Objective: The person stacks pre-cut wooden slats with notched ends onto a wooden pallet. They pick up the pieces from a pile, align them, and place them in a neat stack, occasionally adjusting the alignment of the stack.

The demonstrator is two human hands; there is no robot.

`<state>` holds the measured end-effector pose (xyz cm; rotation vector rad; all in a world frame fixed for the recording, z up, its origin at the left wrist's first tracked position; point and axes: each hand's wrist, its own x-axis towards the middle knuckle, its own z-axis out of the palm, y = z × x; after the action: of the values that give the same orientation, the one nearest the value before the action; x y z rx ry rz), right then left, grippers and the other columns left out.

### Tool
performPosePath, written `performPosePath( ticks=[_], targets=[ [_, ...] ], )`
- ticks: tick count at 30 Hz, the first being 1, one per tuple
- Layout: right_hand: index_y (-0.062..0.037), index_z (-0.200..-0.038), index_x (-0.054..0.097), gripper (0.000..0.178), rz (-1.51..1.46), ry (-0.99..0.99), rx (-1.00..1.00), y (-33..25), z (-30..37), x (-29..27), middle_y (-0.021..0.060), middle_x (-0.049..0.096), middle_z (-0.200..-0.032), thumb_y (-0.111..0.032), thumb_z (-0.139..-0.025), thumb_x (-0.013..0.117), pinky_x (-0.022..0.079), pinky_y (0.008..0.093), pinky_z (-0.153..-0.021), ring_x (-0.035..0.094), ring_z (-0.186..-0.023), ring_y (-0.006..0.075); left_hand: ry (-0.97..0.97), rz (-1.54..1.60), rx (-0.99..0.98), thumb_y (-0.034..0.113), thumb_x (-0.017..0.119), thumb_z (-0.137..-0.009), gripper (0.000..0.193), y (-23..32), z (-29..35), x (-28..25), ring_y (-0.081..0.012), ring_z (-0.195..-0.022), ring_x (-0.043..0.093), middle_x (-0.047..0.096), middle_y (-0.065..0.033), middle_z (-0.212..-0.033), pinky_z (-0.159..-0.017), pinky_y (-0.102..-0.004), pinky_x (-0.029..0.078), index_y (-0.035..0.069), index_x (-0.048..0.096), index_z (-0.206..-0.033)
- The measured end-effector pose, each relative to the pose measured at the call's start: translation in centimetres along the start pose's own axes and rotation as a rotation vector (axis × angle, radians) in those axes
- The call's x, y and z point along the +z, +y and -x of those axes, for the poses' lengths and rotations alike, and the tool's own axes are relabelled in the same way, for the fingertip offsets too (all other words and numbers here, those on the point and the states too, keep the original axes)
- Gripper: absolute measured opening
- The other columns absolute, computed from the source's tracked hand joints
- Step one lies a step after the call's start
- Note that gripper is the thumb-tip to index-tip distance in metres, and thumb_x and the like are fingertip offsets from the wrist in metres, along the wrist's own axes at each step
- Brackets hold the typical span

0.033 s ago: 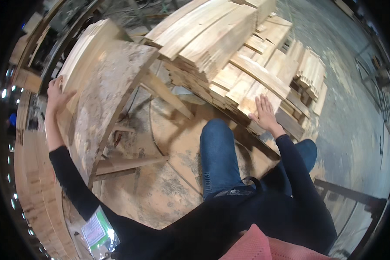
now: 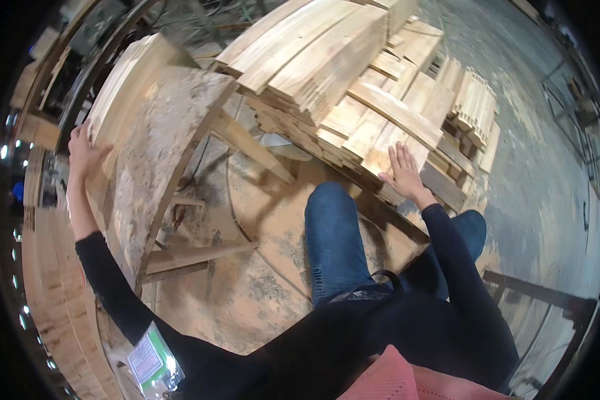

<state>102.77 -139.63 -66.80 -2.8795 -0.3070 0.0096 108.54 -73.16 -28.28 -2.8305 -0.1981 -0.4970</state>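
My left hand rests at the outer side of a stack of pale wooden boards, its thumb spread away from the fingers. The fingertips bend over the boards' edge and are partly hidden. Beneath that stack is a worn, dusty wooden table with a curved edge. On the right, my right hand lies flat, fingers stretched, on short light planks at the near end of a pile. A single strip of wood lies across these planks, just beyond my fingertips.
Longer boards are piled high at the far middle. Slatted pieces stand farther right. Splayed table legs reach over the sawdust-covered floor. A dark metal frame stands at lower right; more stacked wood lines the left.
The whole view has shifted slightly to the left. My left hand sits a touch lower along the board stack; my right hand stays flat on the planks.
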Motion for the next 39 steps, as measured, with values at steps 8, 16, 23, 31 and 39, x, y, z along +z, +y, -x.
performPosePath(
  ticks=[8,16,23,31,39],
  targets=[
    [-0.0064,-0.152,0.028,0.084,-0.294,-0.004,0.233,3.3,-4.5,-5.3,0.0224,0.031,-0.153,-0.052,-0.089,0.061,0.022,0.0497,-0.118,0.025,-0.144,0.0390,0.390,0.107,0.448,0.022,0.075,-0.082,0.069,18.1,2.1,-3.3,-0.0376,-0.128,0.044,0.046,-0.0196,-0.138,-0.108,-0.0458,0.038,0.007,0.046,-0.142],
    [0.0043,-0.143,0.038,0.083,0.142,0.431,0.228,10.5,-4.9,-1.3,0.0226,0.045,-0.141,-0.054,-0.089,0.061,0.024,0.0500,-0.115,0.037,-0.134,0.0376,0.104,0.099,0.984,0.013,0.068,-0.075,0.065,46.3,7.8,5.2,-0.0342,-0.140,0.035,0.038,-0.0190,-0.148,-0.116,-0.0456,0.027,0.007,0.050,-0.138],
    [0.0040,-0.137,0.043,0.083,0.006,0.418,0.187,9.2,-6.8,-2.4,0.0212,0.047,-0.132,-0.053,-0.083,0.069,0.031,0.0461,-0.110,0.042,-0.126,0.0359,0.055,-0.176,0.615,0.032,0.054,-0.092,0.063,56.3,3.3,17.8,-0.0248,-0.151,0.013,0.020,-0.0056,-0.163,-0.123,-0.0468,0.007,0.017,0.038,-0.150],
    [0.0045,-0.123,0.055,0.079,-0.140,0.391,0.104,12.7,-5.4,-3.3,0.0176,0.053,-0.111,-0.046,-0.070,0.082,0.041,0.0425,-0.096,0.048,-0.108,0.0322,-0.004,-0.464,0.601,0.027,0.048,-0.096,0.068,58.2,2.9,21.4,-0.0186,-0.152,-0.003,0.000,0.0040,-0.166,-0.123,-0.0430,-0.005,0.030,0.017,-0.157],
    [0.0059,-0.124,0.054,0.080,-0.098,0.364,0.081,12.9,-3.5,-3.6,0.0183,0.053,-0.110,-0.045,-0.070,0.083,0.042,0.0407,-0.094,0.048,-0.105,0.0323,0.056,-0.496,0.579,0.024,0.048,-0.095,0.069,58.4,3.2,20.9,-0.0189,-0.152,-0.003,0.000,0.0060,-0.166,-0.124,-0.0431,-0.003,0.033,0.018,-0.156]
  ],
)
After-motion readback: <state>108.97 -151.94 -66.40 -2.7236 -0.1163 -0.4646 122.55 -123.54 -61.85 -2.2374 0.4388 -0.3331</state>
